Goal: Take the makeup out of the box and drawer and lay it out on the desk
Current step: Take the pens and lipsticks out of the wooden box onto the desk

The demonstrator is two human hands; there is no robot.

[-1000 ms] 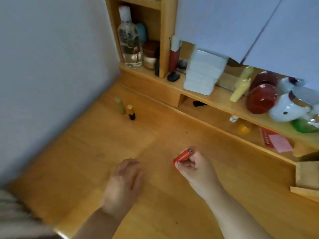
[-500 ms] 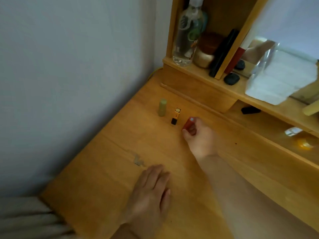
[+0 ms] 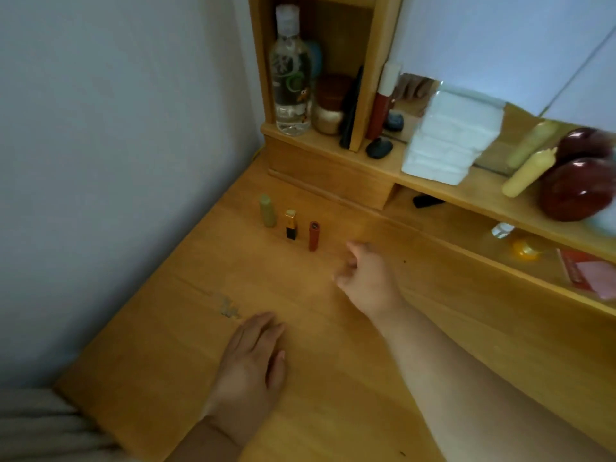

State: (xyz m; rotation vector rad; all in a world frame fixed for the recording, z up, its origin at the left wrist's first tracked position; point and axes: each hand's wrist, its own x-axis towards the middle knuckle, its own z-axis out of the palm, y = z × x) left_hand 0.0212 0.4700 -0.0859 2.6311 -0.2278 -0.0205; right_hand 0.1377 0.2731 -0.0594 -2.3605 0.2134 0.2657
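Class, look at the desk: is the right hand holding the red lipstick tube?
No. The red lipstick tube stands upright on the desk, apart from the right hand, which holds nothing.

Red lipstick [image 3: 314,235] stands on the desk [image 3: 166,328] beside right hand [image 3: 366,278].

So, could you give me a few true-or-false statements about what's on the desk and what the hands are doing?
1. Three small tubes stand in a row on the desk. True.
2. The right hand holds the red tube. False: the tube stands alone, the hand apart from it and holding nothing.
3. The left hand lies flat on the desk. True.
4. The red tube stands between the green tube and the gold-black tube. False: the gold-black tube is in the middle.
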